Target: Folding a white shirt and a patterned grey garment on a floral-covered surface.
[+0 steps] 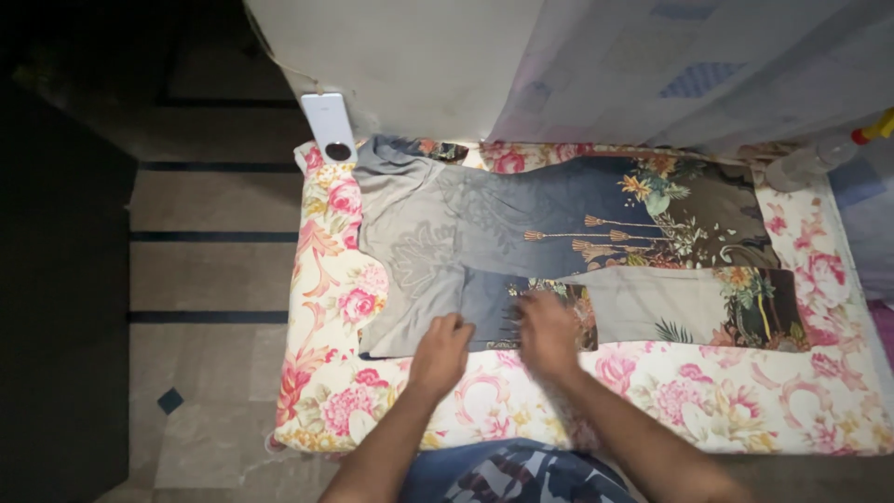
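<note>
On the flowered mattress, head view: the grey-and-dark printed garment lies flat, long axis left–right. Both hands sit at its near edge — left hand with fingers curled onto the grey fold, right hand blurred, fingers spread flat on the cloth. Garment runs away from the fingers. Open mattress lies near-side; a white phone sits at the far-left corner.
</note>
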